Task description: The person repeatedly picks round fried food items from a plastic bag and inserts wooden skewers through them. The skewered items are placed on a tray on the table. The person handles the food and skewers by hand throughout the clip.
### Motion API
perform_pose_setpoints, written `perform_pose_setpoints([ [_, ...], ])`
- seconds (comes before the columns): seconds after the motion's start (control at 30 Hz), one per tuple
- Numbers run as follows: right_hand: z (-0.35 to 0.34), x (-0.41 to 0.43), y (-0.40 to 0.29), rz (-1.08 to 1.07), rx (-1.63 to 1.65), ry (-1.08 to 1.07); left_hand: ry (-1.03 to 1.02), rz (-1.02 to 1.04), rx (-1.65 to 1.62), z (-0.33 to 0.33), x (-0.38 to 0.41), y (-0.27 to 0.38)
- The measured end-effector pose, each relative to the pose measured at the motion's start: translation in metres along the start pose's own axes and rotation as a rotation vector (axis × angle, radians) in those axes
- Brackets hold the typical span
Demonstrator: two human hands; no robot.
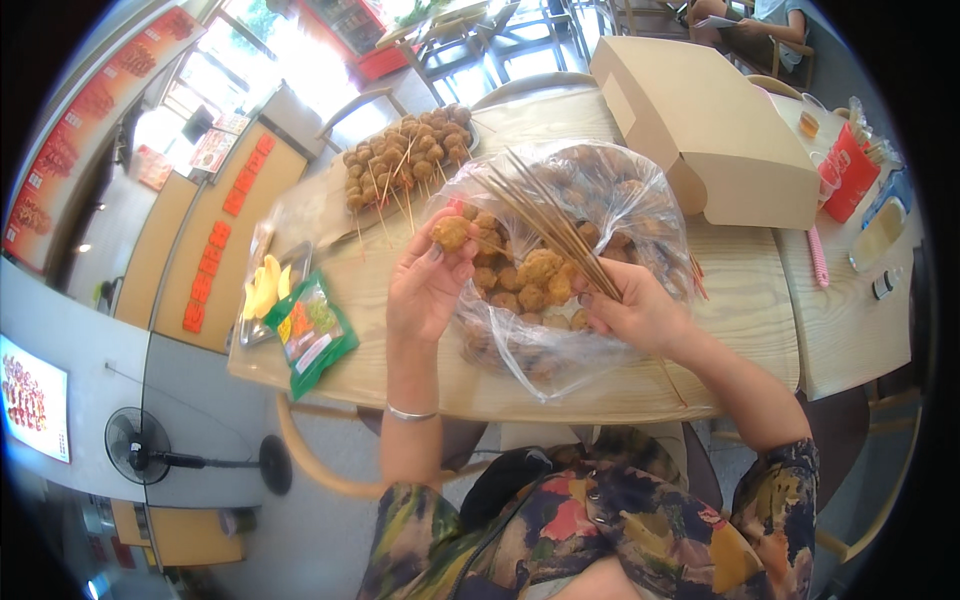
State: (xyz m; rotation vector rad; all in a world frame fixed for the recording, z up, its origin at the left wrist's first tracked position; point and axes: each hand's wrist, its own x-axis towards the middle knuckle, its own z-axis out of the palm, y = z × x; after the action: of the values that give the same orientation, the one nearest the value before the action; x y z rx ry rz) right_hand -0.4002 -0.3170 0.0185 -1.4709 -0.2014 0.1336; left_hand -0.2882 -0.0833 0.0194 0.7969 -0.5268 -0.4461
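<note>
Between the thumb and fingers of my left hand [421, 289] is a brown meatball [450, 233]. My right hand [641, 304] grips a bundle of thin wooden skewers [551, 225] that fan up and to the left. At its fingertips are more meatballs [541, 266], with a thin stick running from them towards the left hand's ball; whether it has entered that ball cannot be made out. Below both hands lies an open clear plastic bag [517, 349] full of loose meatballs [506, 281]. Its far side is partly hidden by the skewers.
A tray of skewered meatballs [409, 154] stands at the back left. Nearer are a green snack packet [313, 334] and a dish of yellow pieces [266, 289]. At the right are a cardboard box [712, 127], a red holder [851, 172] and a small bottle [885, 284]. A person [784, 34] sits beyond.
</note>
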Motion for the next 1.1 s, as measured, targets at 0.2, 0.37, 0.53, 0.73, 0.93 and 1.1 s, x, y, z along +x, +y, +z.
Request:
perform_pose_setpoints([
  [0.2,-0.002,-0.001,0.0,0.0,-0.009,-0.003,0.002,-0.013,-0.128,0.008,0.009,-0.006],
  [0.37,-0.001,-0.001,0.004,0.011,0.031,0.032,-0.003,-0.013,-0.038,0.005,0.014,-0.011],
  [0.53,0.001,-0.002,0.01,-0.02,0.055,0.061,0.054,0.01,0.071,0.015,0.014,-0.02],
  [0.73,0.008,-0.001,0.009,-0.053,0.096,0.136,0.072,0.033,-0.075,0.031,0.018,-0.04],
  [0.93,0.006,0.001,0.004,-0.048,0.138,0.149,0.089,-0.093,0.023,0.051,0.017,-0.052],
  [1.1,0.003,0.0,-0.003,0.007,0.129,0.135,0.075,-0.044,-0.012,0.062,0.019,-0.045],
])
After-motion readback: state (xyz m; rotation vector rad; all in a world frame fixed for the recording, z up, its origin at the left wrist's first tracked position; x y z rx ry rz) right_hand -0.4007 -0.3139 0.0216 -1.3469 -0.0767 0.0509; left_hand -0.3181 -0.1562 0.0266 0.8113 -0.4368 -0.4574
